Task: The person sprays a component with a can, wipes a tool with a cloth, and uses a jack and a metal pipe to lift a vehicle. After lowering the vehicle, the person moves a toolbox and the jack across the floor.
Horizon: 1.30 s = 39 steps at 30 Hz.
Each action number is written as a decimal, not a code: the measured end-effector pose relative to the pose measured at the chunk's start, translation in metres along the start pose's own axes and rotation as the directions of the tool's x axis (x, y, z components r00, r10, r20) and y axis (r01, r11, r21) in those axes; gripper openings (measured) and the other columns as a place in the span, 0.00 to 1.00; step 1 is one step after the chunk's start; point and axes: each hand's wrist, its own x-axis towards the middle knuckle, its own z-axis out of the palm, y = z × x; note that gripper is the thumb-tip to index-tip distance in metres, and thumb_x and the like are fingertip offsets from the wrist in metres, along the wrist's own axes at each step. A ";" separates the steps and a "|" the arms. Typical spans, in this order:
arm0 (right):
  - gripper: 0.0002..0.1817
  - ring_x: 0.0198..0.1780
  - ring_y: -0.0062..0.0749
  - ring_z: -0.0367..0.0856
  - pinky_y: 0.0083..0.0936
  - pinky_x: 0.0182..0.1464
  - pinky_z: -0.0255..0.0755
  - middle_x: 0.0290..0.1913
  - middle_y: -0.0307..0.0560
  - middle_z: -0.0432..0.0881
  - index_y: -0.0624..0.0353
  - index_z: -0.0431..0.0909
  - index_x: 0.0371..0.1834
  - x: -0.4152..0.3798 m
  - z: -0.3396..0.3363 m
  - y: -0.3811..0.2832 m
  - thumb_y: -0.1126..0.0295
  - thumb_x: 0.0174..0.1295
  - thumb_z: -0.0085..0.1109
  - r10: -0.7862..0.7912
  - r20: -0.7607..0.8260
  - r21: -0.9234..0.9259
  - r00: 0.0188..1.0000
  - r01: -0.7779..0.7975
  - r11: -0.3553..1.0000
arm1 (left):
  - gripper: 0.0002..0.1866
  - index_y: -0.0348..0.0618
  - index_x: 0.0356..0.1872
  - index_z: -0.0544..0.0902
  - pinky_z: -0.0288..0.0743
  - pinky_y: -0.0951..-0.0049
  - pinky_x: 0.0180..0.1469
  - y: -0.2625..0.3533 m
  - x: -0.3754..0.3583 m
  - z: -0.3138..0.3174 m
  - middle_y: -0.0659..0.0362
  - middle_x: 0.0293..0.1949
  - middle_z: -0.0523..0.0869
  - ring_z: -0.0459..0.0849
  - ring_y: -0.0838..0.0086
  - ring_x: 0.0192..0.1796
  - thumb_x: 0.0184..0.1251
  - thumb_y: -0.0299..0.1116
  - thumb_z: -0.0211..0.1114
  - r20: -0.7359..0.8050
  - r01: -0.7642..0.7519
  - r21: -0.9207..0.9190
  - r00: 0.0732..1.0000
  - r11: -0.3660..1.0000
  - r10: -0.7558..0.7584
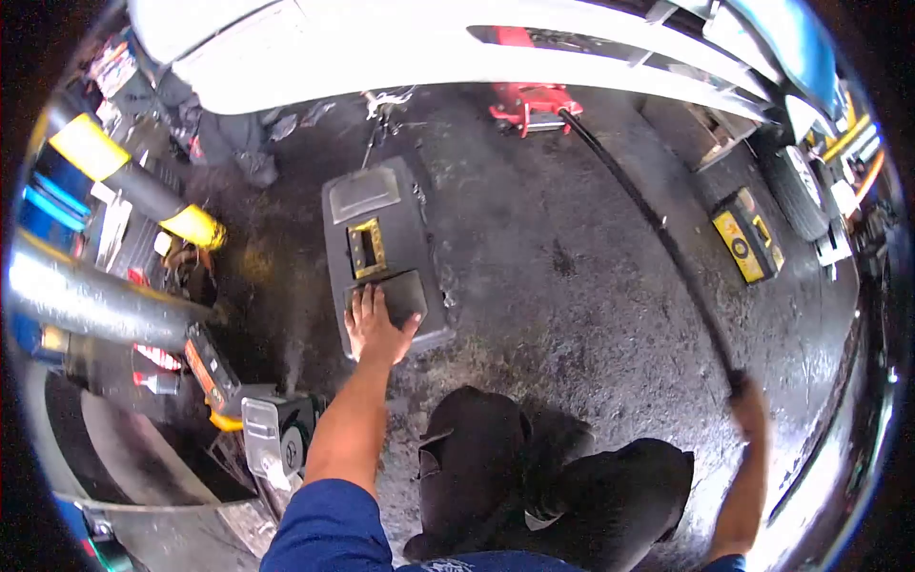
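Note:
My left hand (376, 329) rests flat on the near end of the lid of a dark grey toolbox (339, 250), its fingers stretched out. The toolbox lies on the floor with its lid down and has a yellow-framed handle (366, 248) in the middle. Off to the right, my right hand (749, 410) is wrapped round the end of a long black jack handle (667, 238). That handle runs forward to a red floor jack (536, 107) at the edge of a white vehicle (381, 48).
A yellow and black case (748, 238) stands on the right near a tyre (801, 194). Yellow-and-black posts (133, 181) and a metal cylinder (95, 300) lie to the left. Another small case (276, 434) sits beside my left forearm. The floor (543, 315) is dark and stained.

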 end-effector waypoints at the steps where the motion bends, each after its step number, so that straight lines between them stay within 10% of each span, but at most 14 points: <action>1: 0.23 0.49 0.50 0.82 0.44 0.49 0.76 0.46 0.56 0.82 0.49 0.75 0.57 0.002 -0.094 -0.028 0.74 0.56 0.54 0.065 0.075 -0.078 0.995 -0.059 0.995 | 0.50 0.45 0.75 0.52 0.36 0.54 0.78 0.002 0.000 -0.002 0.55 0.77 0.49 0.42 0.61 0.79 0.60 0.68 0.54 0.030 0.027 0.022 0.999 0.999 -0.028; 2: 0.26 0.50 0.56 0.80 0.46 0.51 0.75 0.50 0.57 0.82 0.48 0.73 0.60 0.008 -0.142 -0.003 0.76 0.56 0.53 0.078 0.025 0.185 0.997 -0.081 0.979 | 0.50 0.47 0.76 0.50 0.35 0.55 0.78 0.003 -0.002 -0.002 0.58 0.78 0.47 0.40 0.62 0.79 0.61 0.68 0.54 0.068 0.053 0.047 0.996 0.997 -0.056; 3: 0.30 0.50 0.58 0.80 0.44 0.51 0.75 0.49 0.59 0.81 0.50 0.69 0.64 0.006 -0.206 -0.047 0.79 0.54 0.52 0.204 -0.201 -0.266 0.958 -0.254 0.930 | 0.50 0.47 0.76 0.50 0.35 0.55 0.78 0.004 -0.002 0.001 0.58 0.78 0.47 0.40 0.62 0.79 0.61 0.68 0.54 0.075 0.032 0.055 0.997 0.998 -0.036; 8: 0.36 0.53 0.59 0.77 0.44 0.54 0.71 0.47 0.65 0.80 0.57 0.64 0.68 0.002 -0.307 -0.103 0.79 0.49 0.56 -0.198 -0.294 -0.285 0.935 0.112 0.952 | 0.50 0.47 0.76 0.51 0.36 0.56 0.78 0.004 0.001 0.011 0.58 0.78 0.47 0.41 0.62 0.79 0.61 0.68 0.54 0.013 0.036 0.076 0.999 0.996 -0.037; 11: 0.36 0.48 0.58 0.81 0.48 0.47 0.77 0.45 0.61 0.82 0.53 0.60 0.72 -0.005 -0.193 -0.097 0.68 0.58 0.57 0.354 -0.050 -0.179 0.934 -0.357 0.917 | 0.50 0.46 0.76 0.51 0.36 0.56 0.78 0.002 0.002 0.011 0.57 0.78 0.48 0.41 0.62 0.79 0.61 0.68 0.54 0.004 0.038 0.067 0.999 0.997 -0.038; 13: 0.18 0.42 0.53 0.83 0.47 0.43 0.76 0.44 0.56 0.84 0.57 0.80 0.50 -0.003 0.017 0.008 0.73 0.53 0.61 -0.246 -0.347 -0.224 0.905 0.174 0.959 | 0.49 0.46 0.76 0.51 0.36 0.57 0.79 0.003 -0.001 0.008 0.57 0.77 0.49 0.41 0.62 0.79 0.61 0.68 0.54 0.021 0.063 0.054 0.998 0.997 -0.064; 15: 0.21 0.42 0.58 0.82 0.44 0.41 0.77 0.43 0.61 0.83 0.59 0.77 0.50 -0.018 0.158 0.014 0.71 0.50 0.64 -0.006 0.116 0.268 0.993 -0.025 0.963 | 0.49 0.46 0.76 0.52 0.36 0.57 0.78 -0.001 -0.001 0.012 0.57 0.77 0.49 0.41 0.62 0.79 0.61 0.67 0.53 0.025 0.047 0.057 0.998 0.997 -0.049; 18: 0.23 0.40 0.59 0.82 0.46 0.40 0.76 0.39 0.65 0.82 0.58 0.76 0.51 -0.016 0.107 -0.068 0.69 0.49 0.64 0.239 0.317 0.175 0.918 -0.304 0.936 | 0.49 0.46 0.76 0.52 0.37 0.57 0.78 0.003 -0.002 0.006 0.56 0.77 0.49 0.41 0.61 0.79 0.62 0.67 0.53 0.020 0.038 0.069 0.999 0.997 -0.039; 21: 0.28 0.44 0.59 0.81 0.46 0.41 0.75 0.44 0.65 0.82 0.58 0.72 0.57 -0.018 -0.003 -0.038 0.72 0.48 0.64 0.048 0.187 0.134 0.981 -0.074 0.988 | 0.49 0.45 0.75 0.51 0.38 0.56 0.78 0.002 -0.001 -0.002 0.57 0.77 0.48 0.41 0.61 0.79 0.62 0.68 0.52 0.035 0.048 0.061 0.998 0.997 -0.050; 26: 0.42 0.32 0.24 0.72 0.24 0.35 0.67 0.28 0.43 0.74 0.59 0.64 0.68 -0.022 -0.268 -0.094 0.72 0.44 0.69 -0.023 0.097 0.334 0.995 -0.010 0.943 | 0.49 0.45 0.75 0.52 0.37 0.56 0.78 0.004 -0.001 0.005 0.56 0.77 0.50 0.42 0.61 0.79 0.61 0.67 0.54 0.028 0.047 0.043 0.998 0.998 -0.048; 32: 0.55 0.44 0.41 0.83 0.26 0.41 0.80 0.62 0.66 0.71 0.66 0.62 0.68 -0.057 -0.222 -0.052 0.42 0.42 0.77 -0.268 -0.189 0.974 0.945 0.215 0.071 | 0.49 0.46 0.75 0.52 0.37 0.55 0.78 0.004 -0.002 0.011 0.57 0.77 0.50 0.42 0.62 0.79 0.60 0.67 0.55 0.002 0.056 0.065 0.998 0.996 -0.056; 36: 0.41 0.51 0.50 0.82 0.35 0.47 0.85 0.69 0.67 0.63 0.62 0.68 0.65 -0.072 -0.124 -0.093 0.55 0.50 0.75 0.194 -0.575 0.595 0.795 0.570 -0.567 | 0.50 0.45 0.75 0.52 0.38 0.54 0.78 0.004 -0.001 0.020 0.56 0.77 0.49 0.42 0.60 0.79 0.60 0.66 0.57 -0.031 0.035 0.037 0.999 0.999 -0.034; 38: 0.28 0.58 0.43 0.78 0.34 0.58 0.77 0.61 0.54 0.75 0.62 0.72 0.61 -0.036 -0.087 -0.099 0.69 0.57 0.68 0.113 -0.676 0.572 0.728 0.616 -0.542 | 0.52 0.43 0.75 0.51 0.38 0.50 0.77 0.004 0.002 0.020 0.54 0.77 0.49 0.41 0.59 0.79 0.59 0.67 0.57 -0.023 0.058 0.020 0.998 0.998 -0.057; 39: 0.25 0.63 0.40 0.74 0.34 0.65 0.68 0.64 0.52 0.73 0.61 0.72 0.62 -0.017 -0.049 -0.078 0.65 0.62 0.63 0.441 -0.573 0.704 0.691 0.690 -0.169 | 0.52 0.43 0.75 0.51 0.38 0.50 0.77 0.011 0.001 0.015 0.54 0.77 0.49 0.41 0.59 0.79 0.59 0.67 0.57 -0.031 0.042 0.035 0.999 0.999 -0.041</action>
